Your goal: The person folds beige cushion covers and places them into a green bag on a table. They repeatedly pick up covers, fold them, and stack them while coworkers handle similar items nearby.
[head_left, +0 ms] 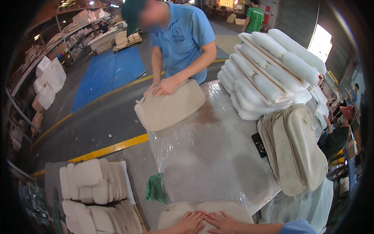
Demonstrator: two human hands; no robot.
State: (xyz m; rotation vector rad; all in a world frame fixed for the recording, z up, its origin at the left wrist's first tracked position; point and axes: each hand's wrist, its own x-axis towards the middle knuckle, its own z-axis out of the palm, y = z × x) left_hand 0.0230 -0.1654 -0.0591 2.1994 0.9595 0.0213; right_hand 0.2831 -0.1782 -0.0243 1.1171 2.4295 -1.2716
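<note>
Both of my hands rest palm down on a beige fabric cushion at the near edge of the table. My left hand lies with its fingers stretched toward the middle. Beside it, my right hand is spread flat, and the fingertips of the two hands nearly meet. The cushion's near side runs out of the picture. Across the table, a co-worker in a blue shirt presses both hands on another beige cushion.
The table has a plastic-wrapped top. White padding rolls are piled at its far right, near stacked beige covers and a black object. Green cloth hangs at the left edge. Finished-looking cushions stand in stacks lower left.
</note>
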